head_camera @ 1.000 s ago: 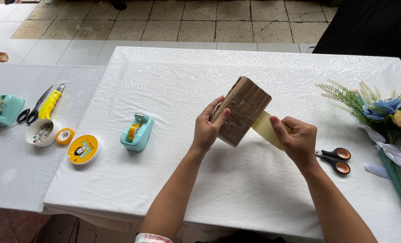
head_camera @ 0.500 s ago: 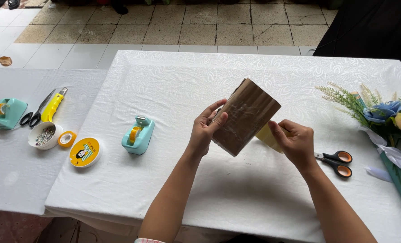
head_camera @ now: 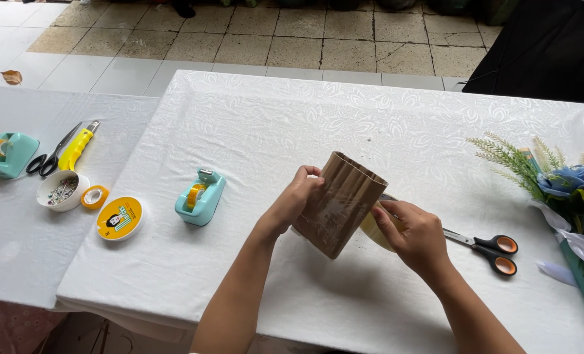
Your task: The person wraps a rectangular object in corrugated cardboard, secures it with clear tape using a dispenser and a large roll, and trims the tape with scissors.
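Head view: my 2 hands hold a brown ribbed paper sleeve [head_camera: 341, 204] tilted above the white table [head_camera: 272, 124]. My left hand [head_camera: 296, 203] curls closed on its left edge; my right hand [head_camera: 413, 233] grips its lower right side, against a yellowish tape roll [head_camera: 372, 229]. Scissors [head_camera: 491, 249] lie just right.

Ribbed matt brown cardboard sleeve [head_camera: 341, 204]; embossed white cloth tablecloth [head_camera: 272, 124]; glossy teal plastic tape dispenser [head_camera: 201, 197].
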